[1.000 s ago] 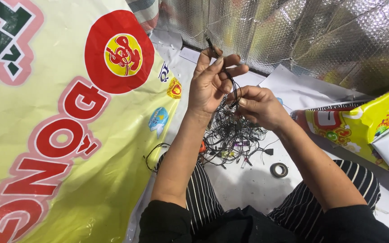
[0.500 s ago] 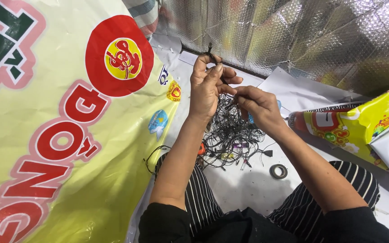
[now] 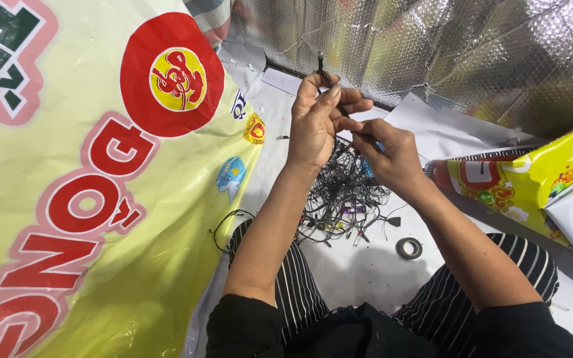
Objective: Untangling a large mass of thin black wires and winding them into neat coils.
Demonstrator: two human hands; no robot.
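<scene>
My left hand (image 3: 316, 122) is raised, fingers closed on a thin dark wire piece (image 3: 321, 66) whose end sticks up above the fingertips. My right hand (image 3: 389, 156) is just to the right of it, pinching the lower part of the same wire close to the left fingers. Below both hands lies a tangled pile of thin black wires (image 3: 343, 195) with small connectors, on a white sheet (image 3: 366, 272) between my knees in striped trousers.
A large yellow banner (image 3: 87, 199) with red lettering covers the left side. A small roll of dark tape (image 3: 408, 248) lies right of the pile. A colourful rolled packet (image 3: 518, 182) sits at right. Silver bubble foil (image 3: 445, 46) lines the back.
Both hands stay together over the wire pile; the left hand has shifted slightly with the wire end still upright, and the right fingers have moved closer along the wire.
</scene>
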